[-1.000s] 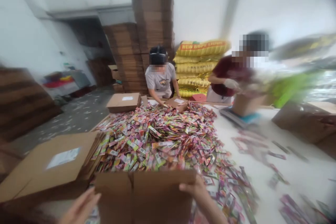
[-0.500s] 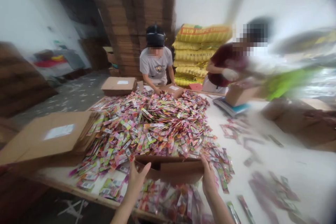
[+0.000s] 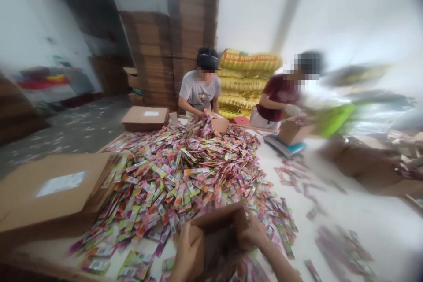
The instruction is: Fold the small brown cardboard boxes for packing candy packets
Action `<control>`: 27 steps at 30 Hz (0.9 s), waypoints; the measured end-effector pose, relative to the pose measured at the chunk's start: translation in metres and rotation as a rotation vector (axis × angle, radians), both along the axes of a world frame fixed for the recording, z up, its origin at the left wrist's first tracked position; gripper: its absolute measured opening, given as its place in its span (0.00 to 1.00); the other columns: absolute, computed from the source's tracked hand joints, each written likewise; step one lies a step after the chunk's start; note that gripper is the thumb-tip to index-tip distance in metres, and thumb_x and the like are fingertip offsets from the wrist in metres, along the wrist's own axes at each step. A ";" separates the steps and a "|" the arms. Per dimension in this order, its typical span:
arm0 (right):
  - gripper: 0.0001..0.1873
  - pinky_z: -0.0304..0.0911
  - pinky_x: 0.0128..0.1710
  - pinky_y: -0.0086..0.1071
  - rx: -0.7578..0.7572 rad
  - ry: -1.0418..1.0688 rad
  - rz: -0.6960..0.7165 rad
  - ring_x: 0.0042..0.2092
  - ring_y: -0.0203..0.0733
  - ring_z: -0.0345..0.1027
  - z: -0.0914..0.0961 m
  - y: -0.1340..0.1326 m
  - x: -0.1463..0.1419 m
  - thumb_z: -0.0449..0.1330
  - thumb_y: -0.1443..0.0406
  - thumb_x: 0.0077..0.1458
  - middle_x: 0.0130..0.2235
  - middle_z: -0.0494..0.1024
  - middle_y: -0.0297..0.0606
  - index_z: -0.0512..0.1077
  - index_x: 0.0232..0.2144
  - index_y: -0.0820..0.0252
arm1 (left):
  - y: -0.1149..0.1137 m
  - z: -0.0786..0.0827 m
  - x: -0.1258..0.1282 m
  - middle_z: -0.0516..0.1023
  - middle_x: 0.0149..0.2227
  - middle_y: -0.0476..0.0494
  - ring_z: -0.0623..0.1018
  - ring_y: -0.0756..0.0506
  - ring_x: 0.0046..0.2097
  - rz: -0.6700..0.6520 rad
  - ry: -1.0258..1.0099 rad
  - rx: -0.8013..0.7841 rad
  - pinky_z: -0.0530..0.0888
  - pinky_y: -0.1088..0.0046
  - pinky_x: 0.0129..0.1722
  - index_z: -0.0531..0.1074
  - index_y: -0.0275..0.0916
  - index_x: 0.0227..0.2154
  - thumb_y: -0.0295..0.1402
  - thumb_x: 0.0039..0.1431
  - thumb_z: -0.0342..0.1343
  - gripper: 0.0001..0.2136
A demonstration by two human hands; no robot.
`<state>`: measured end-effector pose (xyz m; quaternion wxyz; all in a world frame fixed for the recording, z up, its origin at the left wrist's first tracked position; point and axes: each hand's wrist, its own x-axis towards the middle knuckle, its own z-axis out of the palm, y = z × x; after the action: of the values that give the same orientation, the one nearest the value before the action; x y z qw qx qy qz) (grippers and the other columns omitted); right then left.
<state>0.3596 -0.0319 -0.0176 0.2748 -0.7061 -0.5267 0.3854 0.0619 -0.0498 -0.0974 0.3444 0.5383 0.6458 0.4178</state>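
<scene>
Brown cardboard box (image 3: 216, 229), open and tilted, held in the grip of left hand (image 3: 185, 253) and right hand (image 3: 253, 231).

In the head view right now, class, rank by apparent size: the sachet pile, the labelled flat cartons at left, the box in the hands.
1. Sachet pile, the largest.
2. Labelled flat cartons.
3. Box held by the left hand and right hand; partly cut off, nearest the camera, so unsure.

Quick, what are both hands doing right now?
Left hand: closed on the left side of the small brown cardboard box.
Right hand: closed on the box's right side.
</scene>
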 end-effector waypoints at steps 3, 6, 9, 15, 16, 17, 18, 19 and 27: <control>0.45 0.63 0.61 0.52 0.187 0.047 0.106 0.64 0.61 0.60 0.020 -0.013 0.007 0.71 0.61 0.38 0.63 0.66 0.50 0.64 0.60 0.55 | -0.007 0.017 -0.010 0.76 0.56 0.35 0.71 0.34 0.62 -0.104 -0.049 0.044 0.65 0.50 0.65 0.70 0.39 0.53 0.41 0.54 0.55 0.24; 0.46 0.61 0.63 0.50 0.188 0.111 0.383 0.65 0.59 0.60 0.050 -0.040 0.027 0.69 0.45 0.46 0.65 0.65 0.48 0.61 0.63 0.51 | -0.005 0.037 -0.031 0.79 0.53 0.37 0.75 0.35 0.58 -0.229 -0.059 0.038 0.70 0.52 0.61 0.76 0.41 0.48 0.45 0.57 0.56 0.19; 0.54 0.54 0.67 0.52 0.123 0.005 0.564 0.66 0.61 0.58 0.068 -0.062 0.038 0.71 0.39 0.36 0.66 0.64 0.52 0.65 0.61 0.55 | 0.012 0.047 -0.057 0.78 0.56 0.39 0.74 0.37 0.60 -0.465 0.011 0.050 0.69 0.55 0.63 0.78 0.43 0.49 0.42 0.60 0.54 0.17; 0.49 0.51 0.69 0.50 0.065 -0.248 0.584 0.68 0.59 0.55 0.084 -0.069 0.018 0.72 0.49 0.43 0.66 0.64 0.52 0.65 0.63 0.61 | 0.027 0.099 -0.061 0.65 0.67 0.39 0.61 0.36 0.70 -0.841 0.375 -0.063 0.55 0.44 0.69 0.70 0.48 0.60 0.44 0.67 0.44 0.22; 0.43 0.53 0.68 0.48 0.094 -0.258 0.588 0.66 0.57 0.58 0.085 -0.067 0.014 0.71 0.50 0.46 0.65 0.66 0.50 0.68 0.61 0.59 | 0.024 0.111 -0.053 0.60 0.69 0.38 0.57 0.33 0.71 -0.898 0.447 -0.071 0.52 0.40 0.68 0.68 0.48 0.61 0.48 0.65 0.48 0.25; 0.36 0.55 0.67 0.46 0.121 -0.253 0.582 0.65 0.55 0.61 0.086 -0.065 0.011 0.69 0.50 0.49 0.63 0.69 0.48 0.72 0.58 0.57 | 0.019 0.123 -0.043 0.57 0.71 0.35 0.55 0.30 0.71 -0.937 0.509 -0.066 0.50 0.37 0.68 0.68 0.47 0.62 0.52 0.61 0.53 0.29; 0.30 0.58 0.66 0.44 0.140 -0.236 0.566 0.63 0.54 0.64 0.085 -0.062 0.009 0.68 0.49 0.52 0.60 0.72 0.46 0.76 0.54 0.56 | 0.015 0.133 -0.031 0.56 0.70 0.32 0.55 0.28 0.71 -0.954 0.558 -0.049 0.50 0.36 0.68 0.69 0.44 0.61 0.54 0.56 0.58 0.32; 0.27 0.60 0.64 0.42 0.149 -0.219 0.534 0.61 0.52 0.66 0.083 -0.058 0.007 0.67 0.48 0.53 0.58 0.75 0.45 0.78 0.50 0.56 | 0.013 0.141 -0.020 0.60 0.69 0.29 0.58 0.26 0.70 -0.950 0.597 -0.024 0.51 0.36 0.67 0.71 0.41 0.58 0.55 0.52 0.61 0.33; 0.17 0.60 0.54 0.41 0.119 -0.386 0.348 0.49 0.47 0.73 0.088 -0.044 -0.024 0.50 0.63 0.67 0.44 0.83 0.38 0.79 0.46 0.51 | 0.052 0.158 0.019 0.77 0.41 0.39 0.74 0.36 0.49 -0.991 0.657 0.118 0.69 0.53 0.51 0.78 0.37 0.31 0.51 0.62 0.54 0.20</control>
<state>0.3358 -0.0758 0.0706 0.1399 -0.6480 -0.7044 0.2536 0.0812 0.0021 0.0608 0.2500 0.8947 0.3661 0.0540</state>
